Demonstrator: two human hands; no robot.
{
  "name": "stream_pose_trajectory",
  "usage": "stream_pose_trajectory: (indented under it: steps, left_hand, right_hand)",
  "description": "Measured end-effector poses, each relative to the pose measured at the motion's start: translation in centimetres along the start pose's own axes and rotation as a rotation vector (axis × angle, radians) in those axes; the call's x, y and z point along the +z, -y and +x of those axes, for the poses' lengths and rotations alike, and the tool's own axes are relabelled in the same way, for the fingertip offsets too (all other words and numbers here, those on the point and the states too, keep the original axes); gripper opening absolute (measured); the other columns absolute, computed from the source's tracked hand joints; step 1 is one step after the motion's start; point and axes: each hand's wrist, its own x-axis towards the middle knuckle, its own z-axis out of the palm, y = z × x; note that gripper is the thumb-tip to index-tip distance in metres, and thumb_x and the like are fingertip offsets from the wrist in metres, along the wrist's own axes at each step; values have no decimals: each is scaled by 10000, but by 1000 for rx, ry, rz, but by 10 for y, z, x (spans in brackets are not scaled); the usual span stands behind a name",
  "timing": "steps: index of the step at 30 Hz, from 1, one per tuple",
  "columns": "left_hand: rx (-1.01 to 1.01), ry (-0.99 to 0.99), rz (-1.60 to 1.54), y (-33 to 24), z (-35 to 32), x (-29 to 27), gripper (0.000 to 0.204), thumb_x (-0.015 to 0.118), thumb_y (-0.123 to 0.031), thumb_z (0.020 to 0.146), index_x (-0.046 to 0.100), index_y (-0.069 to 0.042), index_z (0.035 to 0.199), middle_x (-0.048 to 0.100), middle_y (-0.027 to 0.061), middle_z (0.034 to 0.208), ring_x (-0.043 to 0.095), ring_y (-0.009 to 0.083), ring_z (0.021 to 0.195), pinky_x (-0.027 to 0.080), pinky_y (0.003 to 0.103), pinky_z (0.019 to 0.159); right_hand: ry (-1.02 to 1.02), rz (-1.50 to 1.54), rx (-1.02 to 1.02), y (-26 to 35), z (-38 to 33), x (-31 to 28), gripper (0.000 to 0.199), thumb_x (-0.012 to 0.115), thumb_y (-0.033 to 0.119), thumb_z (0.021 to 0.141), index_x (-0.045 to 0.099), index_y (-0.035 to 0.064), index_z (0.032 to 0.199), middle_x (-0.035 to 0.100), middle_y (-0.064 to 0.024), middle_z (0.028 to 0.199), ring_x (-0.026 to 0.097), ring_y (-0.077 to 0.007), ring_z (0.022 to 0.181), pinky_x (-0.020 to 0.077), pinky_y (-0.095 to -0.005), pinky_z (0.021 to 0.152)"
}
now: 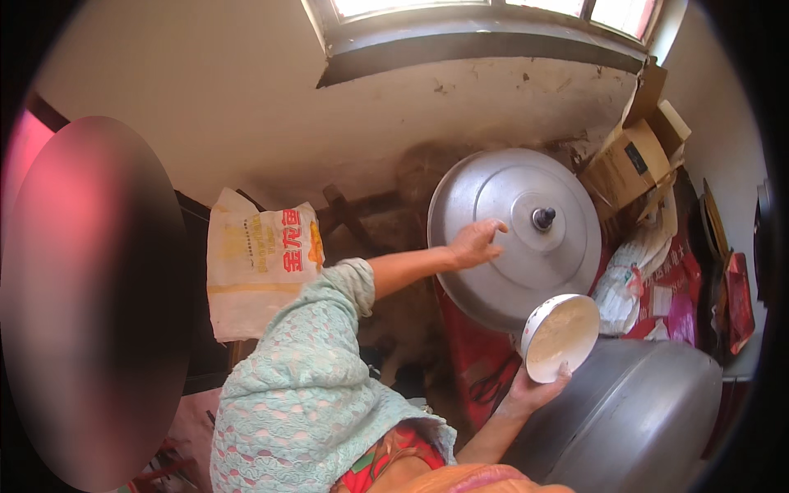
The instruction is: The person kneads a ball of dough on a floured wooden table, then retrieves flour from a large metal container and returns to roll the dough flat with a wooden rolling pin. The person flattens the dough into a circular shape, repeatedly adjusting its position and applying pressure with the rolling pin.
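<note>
My left hand (pixel 477 242) reaches out from a pale green lace sleeve, fingers apart, over the left part of a large round metal lid (pixel 526 279). The hand is a little left of the lid's dark knob (pixel 543 218) and holds nothing. Whether it touches the lid I cannot tell. My right hand (pixel 530 393) grips a white bowl (pixel 561 335) from below, tilted on its side. The bowl's inside is smeared with a pale residue. It sits just in front of the lid's lower edge.
A big grey metal vessel (pixel 633 419) fills the lower right. A cardboard box (pixel 637 156) and plastic bags (pixel 625 287) lie right of the lid. A white printed sack (pixel 259 267) hangs at the left. A window (pixel 493 16) is above.
</note>
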Motion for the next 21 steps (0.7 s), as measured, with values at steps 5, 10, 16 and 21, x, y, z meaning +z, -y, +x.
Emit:
stream_pose_trajectory:
  steps: [5,10,16,21]
  left_hand:
    - [17,-47,-6,18,-8,-50,295,714,-127,765,668,-75,1052,546,87,670,549,183,609,476,341,600]
    - [-26,-30,-67,0,-44,-101,300,713,-111,762,670,-56,1054,582,90,706,576,187,637,490,327,635]
    - [-110,60,-140,-14,-104,-122,256,698,-78,773,657,-13,1018,529,43,693,506,132,629,461,289,630]
    - [-63,134,-88,-44,-152,-114,244,684,-49,795,649,-2,1031,529,40,705,491,115,641,451,275,625]
  right_hand:
    - [-126,20,68,9,-38,12,523,522,297,885,451,21,1324,493,-147,1330,474,-319,1258,405,-483,1050]
    - [-133,73,173,15,-75,22,492,543,272,868,485,13,1283,556,-131,1263,541,-295,1188,441,-449,1011]
    - [-150,110,194,6,-104,-3,555,556,254,863,442,-17,1334,549,-163,1301,547,-309,1194,427,-446,1031]
    - [-111,127,217,13,-141,-28,536,562,227,865,453,-39,1318,569,-160,1264,550,-291,1180,430,-424,1024]
